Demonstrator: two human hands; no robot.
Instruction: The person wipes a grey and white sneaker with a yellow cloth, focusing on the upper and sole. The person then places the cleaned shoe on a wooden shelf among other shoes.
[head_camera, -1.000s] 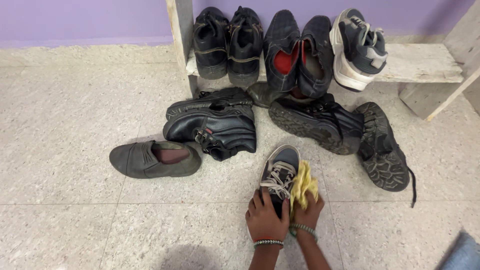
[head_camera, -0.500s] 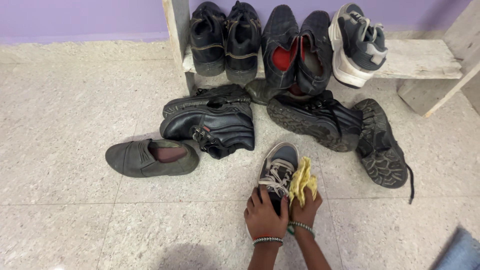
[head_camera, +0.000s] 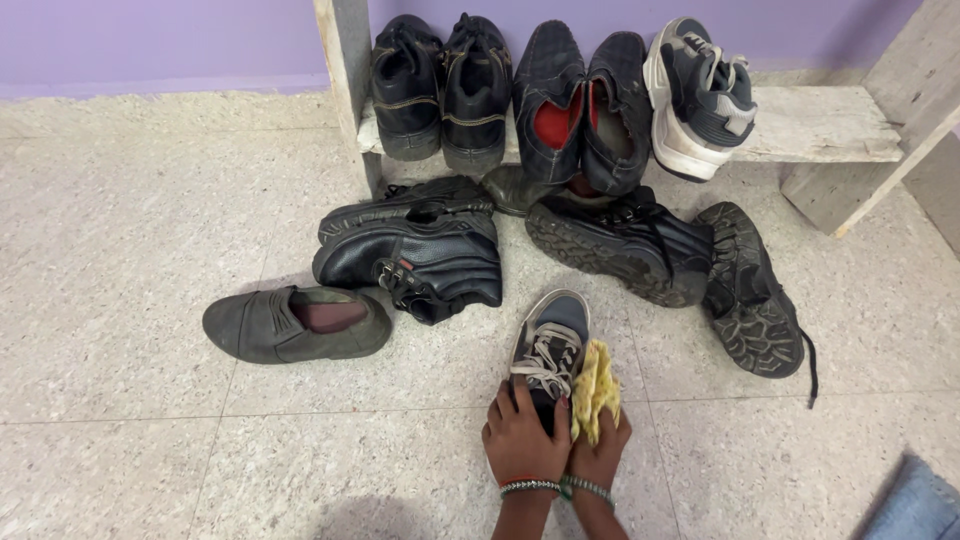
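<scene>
A grey lace-up sneaker (head_camera: 551, 335) with pale laces stands on the tiled floor, toe pointing away from me. My left hand (head_camera: 522, 440) grips its heel end from above. My right hand (head_camera: 600, 455) is closed on a crumpled yellow cloth (head_camera: 594, 388), pressed against the sneaker's right side. Both wrists wear beaded bracelets.
A grey slip-on shoe (head_camera: 292, 324) lies to the left. Black work boots (head_camera: 415, 258) and overturned black shoes (head_camera: 680, 265) lie beyond the sneaker. A low wooden shelf (head_camera: 820, 125) against the purple wall carries several more shoes. Blue fabric (head_camera: 915, 505) shows at the bottom right.
My right hand with the yellow cloth has slid slightly back along the sneaker's side, closer to my left hand. The view has shifted a little.
</scene>
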